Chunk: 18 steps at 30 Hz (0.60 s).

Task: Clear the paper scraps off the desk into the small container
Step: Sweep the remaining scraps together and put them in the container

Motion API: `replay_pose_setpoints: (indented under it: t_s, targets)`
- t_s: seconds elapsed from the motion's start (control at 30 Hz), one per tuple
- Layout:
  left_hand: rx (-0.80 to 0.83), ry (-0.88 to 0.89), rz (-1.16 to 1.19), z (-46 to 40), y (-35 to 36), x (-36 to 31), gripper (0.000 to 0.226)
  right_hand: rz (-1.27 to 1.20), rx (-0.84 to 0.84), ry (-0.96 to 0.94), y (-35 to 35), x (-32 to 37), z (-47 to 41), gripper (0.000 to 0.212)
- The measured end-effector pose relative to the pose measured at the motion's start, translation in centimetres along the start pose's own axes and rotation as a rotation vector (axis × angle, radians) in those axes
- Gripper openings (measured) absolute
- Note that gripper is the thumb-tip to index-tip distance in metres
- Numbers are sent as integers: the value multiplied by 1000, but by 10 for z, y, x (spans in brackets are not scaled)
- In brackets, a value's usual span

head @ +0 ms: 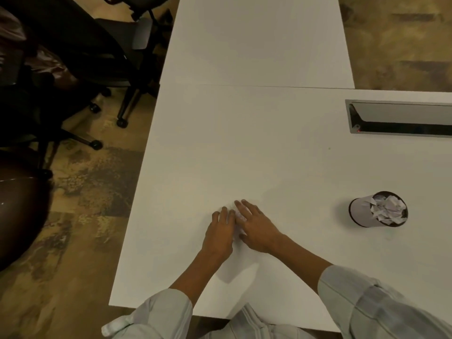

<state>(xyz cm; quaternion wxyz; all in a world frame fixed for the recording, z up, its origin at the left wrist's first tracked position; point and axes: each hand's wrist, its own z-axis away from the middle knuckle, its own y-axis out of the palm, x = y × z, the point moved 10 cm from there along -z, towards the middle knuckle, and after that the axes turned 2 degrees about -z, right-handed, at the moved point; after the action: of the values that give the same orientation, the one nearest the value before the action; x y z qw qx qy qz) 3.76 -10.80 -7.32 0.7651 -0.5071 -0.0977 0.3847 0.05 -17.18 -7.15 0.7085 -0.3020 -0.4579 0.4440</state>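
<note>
My left hand (220, 232) and my right hand (256, 227) lie side by side, palms down, on the white desk (244, 148), near its front. Both press on white paper scraps (235, 212) that show only as a thin strip between the fingers; the rest is hidden under the hands. Whether the fingers grip the paper or only cover it is not clear. The small container (378, 209), a dark-rimmed round cup, stands well to the right of my hands. It is filled with crumpled white paper (389, 207).
A metal cable slot (401, 118) is set into the desk at the far right. A second white desk (256, 40) joins on behind. Black office chairs (73, 69) stand on the patterned carpet to the left, off the desk's left edge.
</note>
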Motion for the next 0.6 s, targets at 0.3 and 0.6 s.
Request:
replay_pose_setpoints:
  t_s: [0.3, 0.6]
  targets:
    - [-27, 47, 65, 19, 5, -5, 33, 125, -97, -96, 5, 19, 23, 43]
    - [-92, -4, 230, -2, -18, 9, 19, 70, -119, -31, 3, 0, 14, 25]
